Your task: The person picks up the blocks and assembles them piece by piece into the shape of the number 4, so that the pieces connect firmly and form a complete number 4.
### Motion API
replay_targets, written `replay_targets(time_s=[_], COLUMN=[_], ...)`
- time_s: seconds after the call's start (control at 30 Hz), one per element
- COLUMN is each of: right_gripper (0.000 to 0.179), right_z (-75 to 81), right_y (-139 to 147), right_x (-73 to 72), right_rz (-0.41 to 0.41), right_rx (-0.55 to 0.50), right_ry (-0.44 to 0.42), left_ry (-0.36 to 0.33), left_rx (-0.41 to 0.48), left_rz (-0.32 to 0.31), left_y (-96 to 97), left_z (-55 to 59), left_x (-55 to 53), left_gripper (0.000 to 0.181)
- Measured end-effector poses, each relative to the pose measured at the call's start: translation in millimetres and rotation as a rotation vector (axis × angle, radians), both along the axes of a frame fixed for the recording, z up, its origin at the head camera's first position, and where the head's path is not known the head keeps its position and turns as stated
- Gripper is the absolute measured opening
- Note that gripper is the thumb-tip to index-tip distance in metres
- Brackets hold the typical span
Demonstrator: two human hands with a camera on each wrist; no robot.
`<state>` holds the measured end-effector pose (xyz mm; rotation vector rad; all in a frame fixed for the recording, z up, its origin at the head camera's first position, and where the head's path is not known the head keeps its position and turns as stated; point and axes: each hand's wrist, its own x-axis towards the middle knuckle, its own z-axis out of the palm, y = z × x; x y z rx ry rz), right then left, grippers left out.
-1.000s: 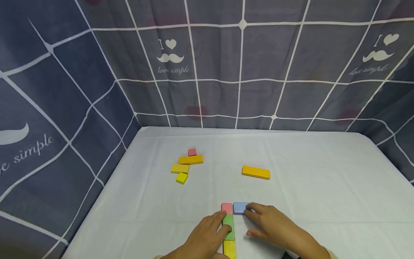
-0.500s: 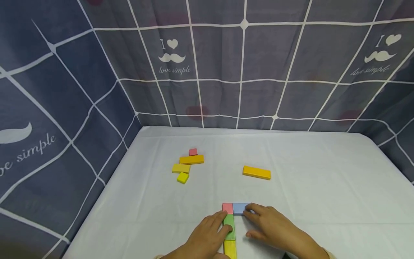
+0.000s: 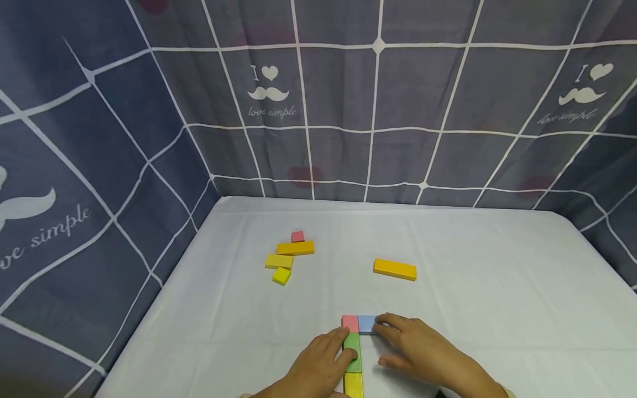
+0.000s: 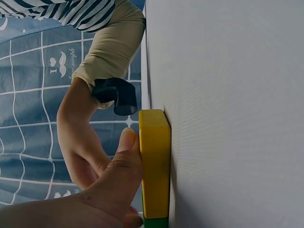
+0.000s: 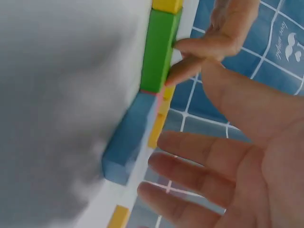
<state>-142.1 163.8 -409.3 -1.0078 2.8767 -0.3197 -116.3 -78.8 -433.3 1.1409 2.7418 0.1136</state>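
Note:
A row of toy blocks lies on the white cloth in the head view: pink [image 3: 350, 323], green [image 3: 353, 354] and yellow [image 3: 353, 385], running toward the person. A blue block [image 3: 366, 324] meets the pink one on its right, forming a corner. My left hand [image 3: 318, 362] rests fingers and thumb on the green block, its index fingertip near the pink one. With fairly straight fingers, my right hand [image 3: 420, 348] touches the blue block's right end, covering part of it. In the right wrist view, that hand's thumb [image 5: 237, 99] stands away from the blocks.
Farther back on the left lie a small pink cube [image 3: 297, 236], an orange bar [image 3: 296, 248], a yellow block [image 3: 279, 261] and a yellow cube [image 3: 281, 276]. Another orange bar [image 3: 395, 269] lies at centre right. Grid-patterned curtains [image 3: 338, 110] enclose the table [image 3: 497, 276].
The blue block has moved slightly left under my right hand, and the gap between it and the pink block has closed. My left hand stays on the green block.

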Motion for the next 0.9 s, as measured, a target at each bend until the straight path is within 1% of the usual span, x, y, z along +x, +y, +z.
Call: replay_targets(time_s=[0.07,0.17,0.27,0.37,0.5,0.6,0.67,0.77,0.9], right_gripper=[0.051,0.053,0.056,0.058,0.059,0.061,0.062,0.063,0.065], right_z=[3.3,6.7,8.6,10.8,12.2,9.2,5.3,-2.5,-9.6], right_y=[0.8,4.0,9.5,16.2,23.3,27.4,30.1,34.0,37.2], right_x=[-3.4,-13.0,-26.0,-39.6,-58.7,-69.8,-73.8,-76.1,-79.1], right_rz=[-0.027,-0.078,-0.137,-0.188,-0.202,-0.204,-0.210,-0.219,-0.244], right_rx=[-0.017,-0.028,-0.022,-0.030,-0.075,-0.099,-0.096,-0.075,-0.045], right_ry=[0.021,0.059,0.067,0.059,0.037,0.036,0.035,0.014,-0.022], left_ry=[-0.025,-0.049,-0.047,-0.018,0.015,-0.013,-0.031,-0.049,-0.013], left_rx=[-0.012,-0.030,-0.039,-0.033,-0.013,-0.007,-0.017,-0.041,-0.060], left_rz=[0.018,0.034,0.031,0.011,-0.009,-0.001,0.008,0.022,0.020], left_y=[0.4,1.1,1.8,1.6,0.3,0.4,1.3,2.6,2.8], left_z=[1.0,2.3,2.5,1.4,0.1,0.7,1.6,3.1,3.7], left_x=[0.0,0.4,0.8,0.8,0.9,1.5,2.3,4.0,4.7], left_gripper=[0.080,0.081,0.082,0.083,0.082,0.081,0.080,0.079,0.079])
